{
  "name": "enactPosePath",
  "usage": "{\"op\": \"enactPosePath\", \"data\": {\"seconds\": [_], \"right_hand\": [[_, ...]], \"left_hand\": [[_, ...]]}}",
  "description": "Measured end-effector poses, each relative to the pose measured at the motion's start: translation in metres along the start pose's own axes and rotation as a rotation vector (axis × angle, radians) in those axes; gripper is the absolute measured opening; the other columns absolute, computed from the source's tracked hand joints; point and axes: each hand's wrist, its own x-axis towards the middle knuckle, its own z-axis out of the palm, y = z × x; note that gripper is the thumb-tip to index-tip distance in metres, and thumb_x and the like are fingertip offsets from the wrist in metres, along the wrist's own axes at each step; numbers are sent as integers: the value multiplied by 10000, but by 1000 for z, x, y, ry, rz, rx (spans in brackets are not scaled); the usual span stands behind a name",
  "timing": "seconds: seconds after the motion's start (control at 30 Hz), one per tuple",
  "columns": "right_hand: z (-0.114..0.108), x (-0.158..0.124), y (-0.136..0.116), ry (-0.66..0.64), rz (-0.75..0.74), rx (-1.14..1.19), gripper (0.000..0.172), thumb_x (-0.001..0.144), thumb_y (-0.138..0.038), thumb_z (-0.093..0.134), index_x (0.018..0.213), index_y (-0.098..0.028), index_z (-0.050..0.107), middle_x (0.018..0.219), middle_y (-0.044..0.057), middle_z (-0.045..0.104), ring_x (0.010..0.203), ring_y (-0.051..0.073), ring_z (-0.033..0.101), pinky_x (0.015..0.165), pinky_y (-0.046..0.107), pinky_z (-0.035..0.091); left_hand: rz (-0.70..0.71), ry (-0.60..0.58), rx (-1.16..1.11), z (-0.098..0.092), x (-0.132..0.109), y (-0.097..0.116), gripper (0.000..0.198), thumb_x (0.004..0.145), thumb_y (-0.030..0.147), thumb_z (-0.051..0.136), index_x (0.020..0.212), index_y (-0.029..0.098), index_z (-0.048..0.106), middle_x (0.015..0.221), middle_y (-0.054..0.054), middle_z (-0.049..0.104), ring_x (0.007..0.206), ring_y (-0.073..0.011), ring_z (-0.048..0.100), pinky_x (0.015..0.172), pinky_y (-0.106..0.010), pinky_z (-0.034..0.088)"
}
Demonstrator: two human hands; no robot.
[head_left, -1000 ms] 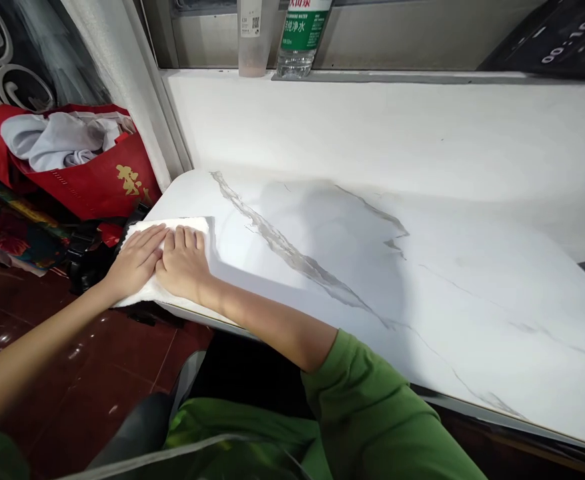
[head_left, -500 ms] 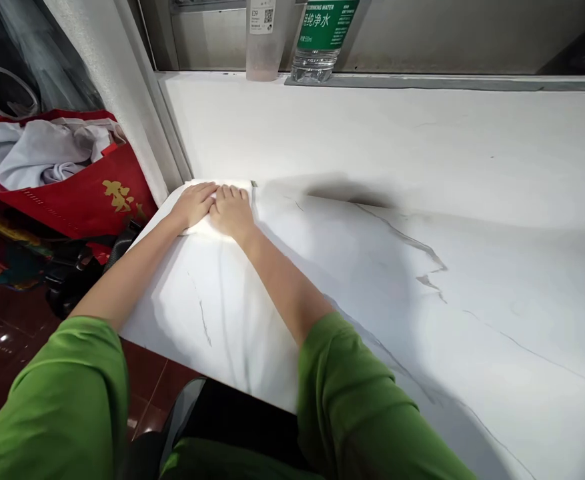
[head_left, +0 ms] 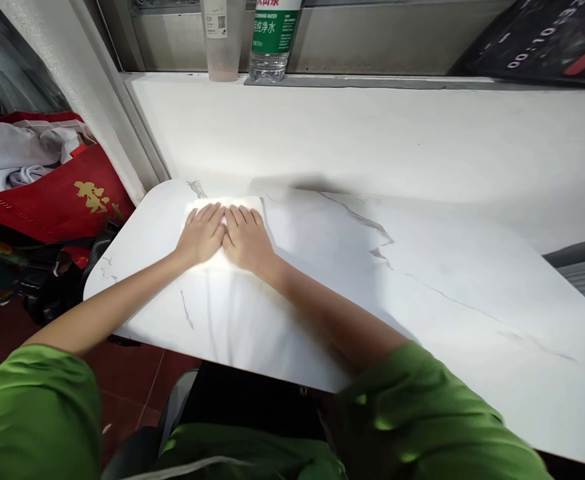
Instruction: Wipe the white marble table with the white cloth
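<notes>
Both hands lie side by side, palms down, on a folded white cloth (head_left: 237, 201). My left hand (head_left: 201, 233) rests flat on its left part with the fingers stretched out. My right hand (head_left: 246, 237) presses on the right part, fingers also extended, and its thumb side touches the left hand. Under the cloth is a white marble-patterned table (head_left: 452, 327) with grey veins. The palms hide the middle of the cloth.
On the ledge behind the table stand a clear plastic cup (head_left: 222, 57), a green-labelled water bottle (head_left: 273, 40) and a black package (head_left: 547, 50). A red bag (head_left: 62, 193) stuffed with white fabric sits left of the table, below a pale curtain (head_left: 77, 73).
Both hands and the cloth have come away from the table's far left corner, nearer to me. The view has swung to the right, bringing the black package further into sight.
</notes>
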Motion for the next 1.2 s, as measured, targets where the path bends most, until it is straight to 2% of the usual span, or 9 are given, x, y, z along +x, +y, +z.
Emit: {"op": "enactPosePath", "data": {"seconds": [0.23,0.3,0.37,0.5,0.63,0.77,0.87,1.0,1.2], "right_hand": [[-45,-131,-5,49,-81,-65,565,971,-266,307,1439,11,461,1509,216,465,1415,358,372,1181,543,250],[-53,-150,-4,47,-74,-85,574,974,-276,310,1437,30,460,1509,221,462,1422,359,362,1188,531,248],[-55,-153,1,46,-50,-99,578,975,-281,311,1438,31,462,1508,216,466,1421,356,367,1190,519,250],[-45,-121,30,33,-27,-90,567,970,-268,309,1438,1,481,1500,190,489,1397,343,404,1177,502,267],[-33,-61,74,-10,-30,-99,575,963,-259,296,1442,8,466,1506,195,479,1392,343,401,1162,498,258],[-31,-5,112,-79,-2,-121,573,959,-225,285,1459,17,426,1527,203,448,1404,326,380,1163,475,230],[-33,22,130,-114,34,-109,565,960,-202,278,1469,3,411,1541,180,437,1417,301,365,1170,443,223],[-32,36,141,-120,98,-94,548,970,-200,276,1468,-21,419,1542,157,443,1419,275,369,1173,423,227],[-32,20,139,-69,73,-72,546,965,-209,288,1459,-26,435,1538,162,447,1414,290,378,1173,454,226]], "left_hand": [[207,-22,-89,0,-96,75,540,1018,270,240,1493,57,383,1585,-150,370,1505,-264,261,1244,-516,151],[268,-11,-108,1,-107,86,536,1023,272,237,1491,55,385,1574,-151,391,1504,-261,264,1249,-509,144],[297,-5,-111,3,-104,91,533,1021,269,238,1490,62,386,1566,-147,405,1500,-260,277,1247,-507,152],[270,-15,-74,10,-63,88,538,1005,254,246,1484,55,389,1563,-156,406,1494,-264,290,1238,-503,163],[196,-17,-44,19,5,81,537,991,218,249,1477,40,391,1570,-169,390,1491,-265,292,1229,-496,168],[127,-13,-53,27,75,79,524,975,198,272,1468,75,400,1571,-148,394,1478,-251,308,1225,-476,172],[94,14,-70,32,112,80,500,962,187,285,1431,119,444,1557,-133,418,1461,-241,331,1218,-466,189],[100,44,-92,34,132,81,470,955,189,288,1375,160,498,1521,-115,468,1425,-228,381,1203,-448,227],[109,54,-74,34,114,87,482,968,207,290,1410,145,471,1549,-114,437,1444,-243,359,1211,-465,208]]}}
